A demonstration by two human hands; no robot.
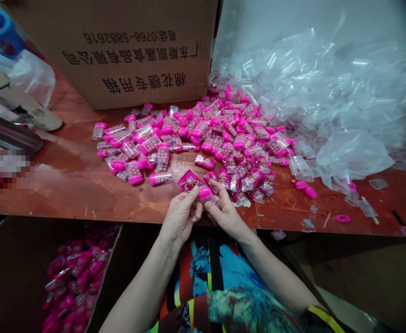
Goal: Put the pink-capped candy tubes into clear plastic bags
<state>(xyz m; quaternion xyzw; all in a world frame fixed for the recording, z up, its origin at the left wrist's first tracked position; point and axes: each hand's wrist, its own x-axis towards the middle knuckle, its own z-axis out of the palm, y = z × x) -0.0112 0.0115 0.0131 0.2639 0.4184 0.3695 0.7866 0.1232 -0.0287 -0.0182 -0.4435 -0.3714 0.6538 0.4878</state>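
Note:
Near the front edge of the red table, my left hand (183, 210) pinches a pink printed wrapper (190, 179) and the side of a small pink-capped bottle (205, 193). My right hand (224, 209) closes on the bottle's other side, its fingertips at the pink cap. The bottle's lower part is partly hidden by the fingers. Just beyond my right hand lies a pile of pink wrapped packets (251, 178), with one single packet (205, 161) apart from it. Farther back spreads a large heap of pink-capped bottles with pale balls inside (150, 144).
A cardboard box (137, 55) stands at the back of the red table (67, 185). Clear empty containers (328, 83) are heaped at right, near loose pink caps (310, 192). Below left, an open carton (12, 263) holds pink packets. A blue basket (7, 37) is back left.

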